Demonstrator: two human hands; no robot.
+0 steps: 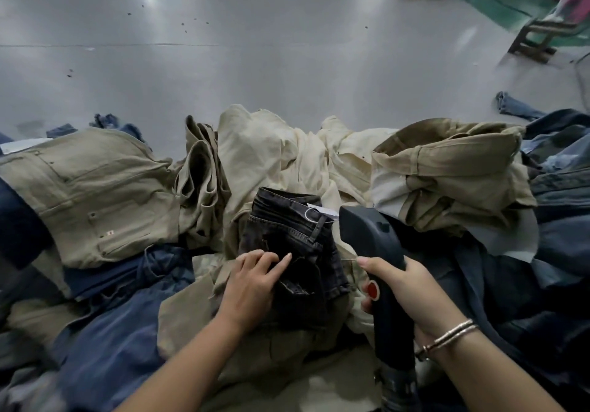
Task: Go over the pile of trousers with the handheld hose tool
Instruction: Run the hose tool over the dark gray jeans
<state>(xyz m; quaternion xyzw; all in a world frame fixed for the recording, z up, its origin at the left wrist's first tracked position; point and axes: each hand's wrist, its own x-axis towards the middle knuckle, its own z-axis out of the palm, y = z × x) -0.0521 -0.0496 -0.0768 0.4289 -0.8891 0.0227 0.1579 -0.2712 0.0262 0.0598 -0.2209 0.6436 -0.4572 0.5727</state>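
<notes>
Your right hand (404, 287) grasps the hose tool (376, 258) just right of the black jeans (293, 245), your left hand (252, 279) pressing them flat with straight fingers, and most of the pile of trousers (287, 162) looks unworked.

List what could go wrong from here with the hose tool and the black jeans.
1. The left hand lies flat on the black jeans, close beside the hose tool held by the right hand; its fingers could be caught in a pass.
2. The paper tag at the waistband sits near the tool head and may get snagged.
</notes>
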